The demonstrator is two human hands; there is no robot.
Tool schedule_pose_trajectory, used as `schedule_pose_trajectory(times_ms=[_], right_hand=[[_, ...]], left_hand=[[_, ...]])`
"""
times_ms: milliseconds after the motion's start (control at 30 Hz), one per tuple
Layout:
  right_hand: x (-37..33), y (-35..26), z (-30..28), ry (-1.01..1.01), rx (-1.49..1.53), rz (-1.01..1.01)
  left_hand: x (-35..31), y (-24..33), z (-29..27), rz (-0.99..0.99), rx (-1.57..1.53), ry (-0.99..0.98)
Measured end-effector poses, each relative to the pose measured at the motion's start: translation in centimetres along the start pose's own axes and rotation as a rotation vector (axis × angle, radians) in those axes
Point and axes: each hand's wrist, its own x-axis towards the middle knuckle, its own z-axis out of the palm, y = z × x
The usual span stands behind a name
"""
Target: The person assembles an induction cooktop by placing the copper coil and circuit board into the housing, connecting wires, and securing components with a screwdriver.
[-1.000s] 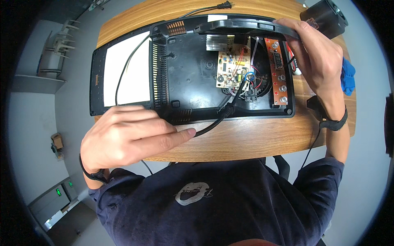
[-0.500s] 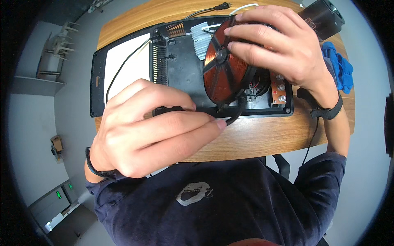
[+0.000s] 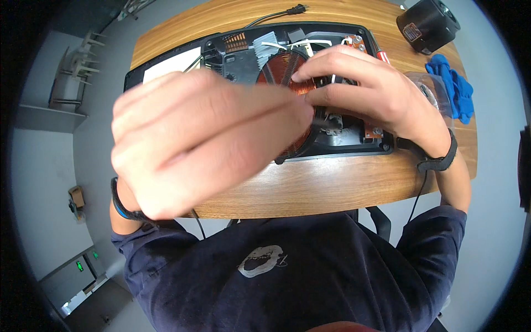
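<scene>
A round copper coil on a black spoked frame rests, slightly tilted, in the open black housing of an induction cooker. My right hand is on its right side, bent fingers gripping the coil near its middle. My left hand, smeared by motion, hangs in front of the coil with fingers pressed together. Its fingertips meet those of the right hand, and whatever they pinch is hidden. White wires, a grey finned heatsink and an orange-brown circuit board show around the coil.
A plug with black cord lies behind the housing on the wooden table. To the right are a black cylindrical device, a blue cloth glove, a clear plastic container and a red-and-white handle.
The coil has come down flatter and leftward into the housing. My left hand has left the black cable and risen toward my right hand, which has moved lower.
</scene>
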Motion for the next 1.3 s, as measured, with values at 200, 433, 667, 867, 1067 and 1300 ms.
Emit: schedule_pose_trajectory(times_ms=[200,433,667,867,1067,1300], right_hand=[[-0.4,-0.8,-2.6,-0.072,0.243,0.142],[-2.5,0.0,-2.8,0.364,0.783,0.609],[-3.4,-0.5,-3.0,0.673,0.751,0.891],[-5.8,2.3,-4.9,0.708,1.209,0.672],[-5.3,1.8,-5.2,0.565,0.919,0.694],[-6.1,0.4,-5.6,0.809,0.741,0.705]], left_hand=[[3.1,-3.0,-0.7,0.06,0.108,-0.02],[8.1,-10.2,3.9,0.48,0.343,0.309],[4.4,-7.7,5.7,0.33,0.019,-0.296],[1.4,-10.4,8.8,-0.088,-0.098,-0.478],[3.0,-11.8,10.3,-0.139,-0.113,-0.714],[1.5,-11.2,8.1,-0.421,-0.321,-0.362]])
